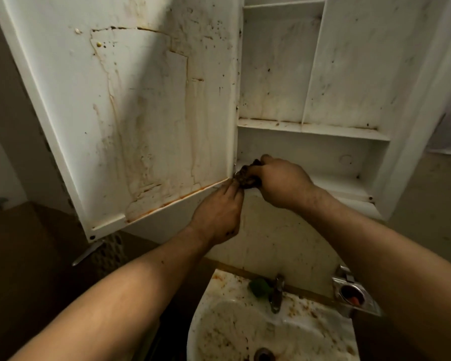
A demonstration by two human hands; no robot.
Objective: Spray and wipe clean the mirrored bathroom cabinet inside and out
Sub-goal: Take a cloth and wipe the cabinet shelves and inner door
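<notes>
1. Cabinet (323, 157): mounted on the wall above the sink (201, 321), with its door (141, 113) swung open to the left. The shelves are speckled with dark spots. Brown run marks and an orange line are seen along the door's bottom lip.
2. Cloth (246, 175): dark, wadded, soiled. It is pressed into the lower hinge corner, where the door meets the bottom compartment.
3. Right hand (284, 181): the fingers are curled round the cloth, which is held firmly from above.
4. Left hand (216, 217): the fingers are laid mostly straight against the door's lower corner, touching the edge just beside the cloth. No grip on anything is visible.
5. Step in hand: judged to be scrubbing of the hinge corner. Most of the door's inner face and the shelves look uncleaned.
6. Method advised: the door is best steadied by the left hand so that it cannot swing. Short, firm strokes are best worked along the seam, and a cleaner fold of cloth turned out, since grime may otherwise be smeared.
7. Also noted: a tap (277, 293) and a stained basin. No spray bottle is in view.
</notes>
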